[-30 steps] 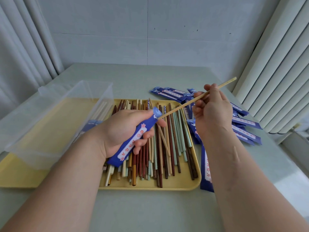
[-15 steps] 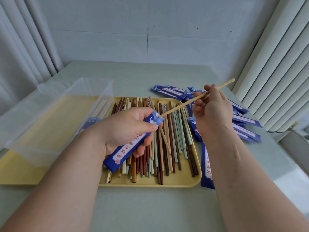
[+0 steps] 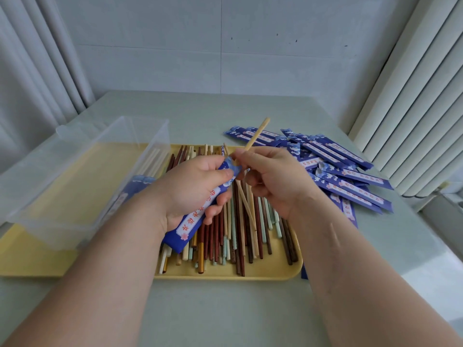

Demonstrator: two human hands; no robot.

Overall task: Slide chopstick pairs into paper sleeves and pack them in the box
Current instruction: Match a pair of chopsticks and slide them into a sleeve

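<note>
Two hands are seen at frame centre, over one yellow tray [image 3: 225, 276].

One blue paper sleeve [image 3: 198, 217] is gripped by the left hand [image 3: 193, 186]. The fingers are curled round it and the thumb is pressed on its upper end. The sleeve is held slanted, mouth toward the upper right, lower end over the tray.

One pale chopstick [image 3: 258, 132] is pinched by the right hand [image 3: 273, 181] between thumb and curled fingertips, just at the sleeve's mouth. Its free end is pointed to the upper right. Whether a second stick is held behind it cannot be told.

Loose chopsticks [image 3: 240, 234]: several dozen are laid lengthwise on the tray's right half, in brown, red, mint, cream and gold. They are too crowded for an exact count.

One clear plastic box [image 3: 75, 176] is set on the tray's left half. Through its wall one blue sleeve and a few pale sticks are made out.

Pile of sleeves [image 3: 345, 176]: more than a dozen are fanned, overlapped, on the table [image 3: 225, 316] at centre right. Some are laid against the tray's right rim.

Edges: bare table is seen from the tray's near rim to the bottom of the frame, crossed by both forearms. More is seen beyond the tray up to the wall. The pile is spread close to the table's right edge, beside white blinds [image 3: 413, 96].
</note>
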